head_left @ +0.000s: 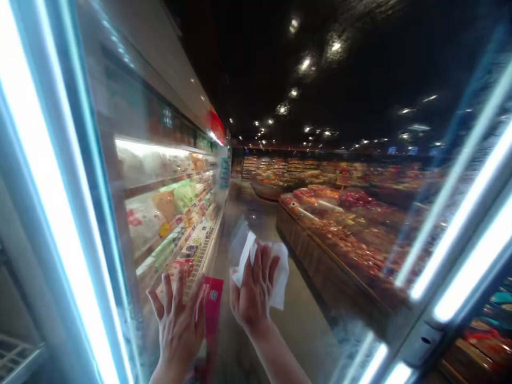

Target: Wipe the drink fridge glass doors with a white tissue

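My right hand (256,290) presses a white tissue (281,266) against the glass pane (348,333) in front of me. Its fingers lie over the tissue, which sticks out on both sides and is mirrored faintly in the glass. To the left, my left hand (180,314) rests flat toward the same pane with fingers spread, holding nothing. Just right of that hand, a pink-red sticker or sign (213,304) shows at the glass; its writing is too blurred to read.
Bright light strips (52,176) run along the door frame (418,314) on both sides. A wire shelf (20,352) sits at lower left. Through the glass are a lit refrigerated shelf (176,213), the aisle floor (256,208) and a produce stand (320,234).
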{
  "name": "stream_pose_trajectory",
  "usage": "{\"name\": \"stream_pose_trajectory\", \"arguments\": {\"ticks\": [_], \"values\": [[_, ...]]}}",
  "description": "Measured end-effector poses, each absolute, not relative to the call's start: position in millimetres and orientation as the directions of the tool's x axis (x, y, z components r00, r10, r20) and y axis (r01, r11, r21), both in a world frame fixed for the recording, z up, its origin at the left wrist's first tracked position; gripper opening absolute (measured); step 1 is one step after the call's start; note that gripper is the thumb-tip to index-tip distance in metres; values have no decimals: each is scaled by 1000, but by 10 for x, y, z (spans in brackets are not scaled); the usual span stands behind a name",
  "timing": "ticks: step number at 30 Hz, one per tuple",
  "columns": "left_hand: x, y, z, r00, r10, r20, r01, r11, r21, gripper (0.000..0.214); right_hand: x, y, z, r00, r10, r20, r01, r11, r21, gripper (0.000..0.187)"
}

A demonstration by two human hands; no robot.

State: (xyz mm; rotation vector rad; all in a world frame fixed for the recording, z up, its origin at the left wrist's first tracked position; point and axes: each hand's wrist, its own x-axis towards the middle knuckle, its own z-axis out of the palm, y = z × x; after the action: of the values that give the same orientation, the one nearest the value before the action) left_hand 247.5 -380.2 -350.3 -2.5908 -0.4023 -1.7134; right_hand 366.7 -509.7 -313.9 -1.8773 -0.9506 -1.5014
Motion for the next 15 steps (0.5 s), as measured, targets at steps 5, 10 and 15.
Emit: {"name": "stream_pose_trajectory", "arguments": {"ticks": [5, 10, 15], "values": [[2292, -3499, -3561, 357, 204, 912, 240, -963, 122, 91, 3379, -4824, -4100, 3, 336, 942, 829, -528, 186, 71], [2197, -3358, -3555, 344, 211, 915, 231, -964, 135, 91, 3282, -4488, -3115, 46, 278, 960, 852, -513, 108, 77], [2132, -3294, -3624, 355, 225, 907, 241, -960, 143, 88, 3216, -4345, -3100, 62, 296, 953, 869, -486, 95, 76]]}}
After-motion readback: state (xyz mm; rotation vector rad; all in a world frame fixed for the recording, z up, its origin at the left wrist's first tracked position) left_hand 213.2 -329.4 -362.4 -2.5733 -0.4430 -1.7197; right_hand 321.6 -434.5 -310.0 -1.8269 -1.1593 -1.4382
